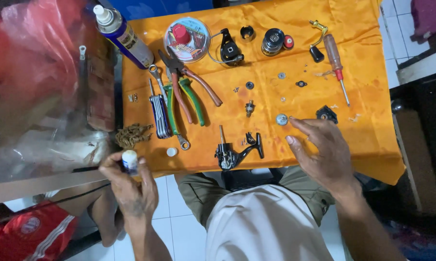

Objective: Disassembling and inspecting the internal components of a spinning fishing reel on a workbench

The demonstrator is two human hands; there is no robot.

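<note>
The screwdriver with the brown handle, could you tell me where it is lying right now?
In the head view the screwdriver lies near the far right of the orange cloth, tip toward the person, beside a small gold-and-black crank handle.

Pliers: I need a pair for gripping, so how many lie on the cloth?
2: the green-handled pliers and the brown-handled pliers, crossed over each other at the cloth's left side.

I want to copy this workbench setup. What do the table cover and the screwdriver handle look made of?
The orange cloth looks like satin-type synthetic fabric: glossy sheen, soft wrinkles, draped edge. The screwdriver handle looks like translucent amber plastic with a red collar; its shaft looks like bare metal.
</note>
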